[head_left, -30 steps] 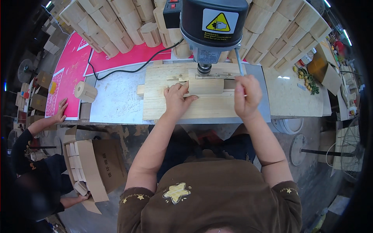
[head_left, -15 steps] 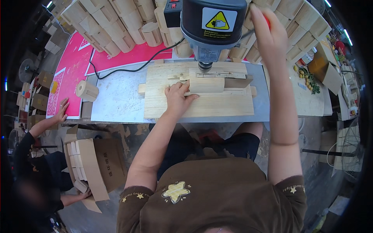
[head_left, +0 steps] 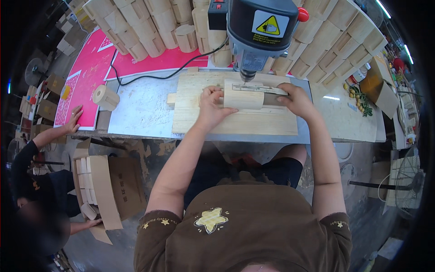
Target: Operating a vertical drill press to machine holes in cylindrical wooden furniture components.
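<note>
Presently, in the head view, the wooden block point(head_left: 244, 100) lies on the pale board point(head_left: 235, 124), below the drill chuck point(head_left: 248, 76). The left hand point(head_left: 213, 106) touches its left end, thumb apart from bent fingers; the right hand point(head_left: 295, 100) curls beside the slotted strip point(head_left: 259, 89). Whether either pinches, I cannot tell.

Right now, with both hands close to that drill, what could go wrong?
Bare fingers: the left hand and right hand are close to the drill chuck, so a slip could bring fingers against it.

Shifting work: the left hand touches the wooden block; if that hold loosened, the block might move.

Toppling: stacked wooden pieces stand on both sides of the drill, so a bump might bring some down.
</note>
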Demonstrator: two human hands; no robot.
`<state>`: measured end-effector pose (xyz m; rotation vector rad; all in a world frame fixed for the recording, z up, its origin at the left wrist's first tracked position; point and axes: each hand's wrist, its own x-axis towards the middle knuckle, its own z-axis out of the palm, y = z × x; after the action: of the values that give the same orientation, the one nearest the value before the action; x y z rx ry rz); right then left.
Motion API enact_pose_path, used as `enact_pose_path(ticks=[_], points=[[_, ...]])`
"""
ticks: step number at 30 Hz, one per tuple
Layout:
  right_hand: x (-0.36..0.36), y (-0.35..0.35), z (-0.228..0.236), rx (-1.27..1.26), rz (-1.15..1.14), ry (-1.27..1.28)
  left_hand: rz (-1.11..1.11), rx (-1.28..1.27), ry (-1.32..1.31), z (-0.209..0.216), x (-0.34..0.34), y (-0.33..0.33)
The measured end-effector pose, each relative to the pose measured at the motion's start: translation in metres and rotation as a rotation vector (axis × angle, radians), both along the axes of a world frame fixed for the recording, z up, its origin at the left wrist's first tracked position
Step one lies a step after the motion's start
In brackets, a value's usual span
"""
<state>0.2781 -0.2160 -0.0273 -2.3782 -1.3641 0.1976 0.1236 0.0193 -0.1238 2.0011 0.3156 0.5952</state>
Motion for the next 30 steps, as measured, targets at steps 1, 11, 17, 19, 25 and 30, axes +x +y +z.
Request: enact_pose_path(ticks=[1,11,17,19,25,30], points=[[-0.006,0.001,-0.002,0.043,-0.028,0.094,0.001,0.017,-0.054,0.005,-0.007,0.006],[-0.041,-0.022,-0.013,0.313,-0.105,0.326,0.110,-0.479,-0.204,0.073,-0.134,0.137],[-0.050,-0.024,-0.023,0.333,-0.130,0.355,0.568,-0.656,0.076,0.111,-0.171,0.175],[-0.051,-0.024,-0.024,0.326,-0.127,0.379,0.555,-0.662,0.047,0.114,-0.181,0.177],[-0.056,-0.024,-0.025,0.396,-0.182,0.479,0.366,-0.883,-0.258,0.115,-0.181,0.156],[-0.080,-0.005,-0.002,0.413,-0.005,0.106,0.372,-0.706,0.121,0.134,-0.150,0.105]])
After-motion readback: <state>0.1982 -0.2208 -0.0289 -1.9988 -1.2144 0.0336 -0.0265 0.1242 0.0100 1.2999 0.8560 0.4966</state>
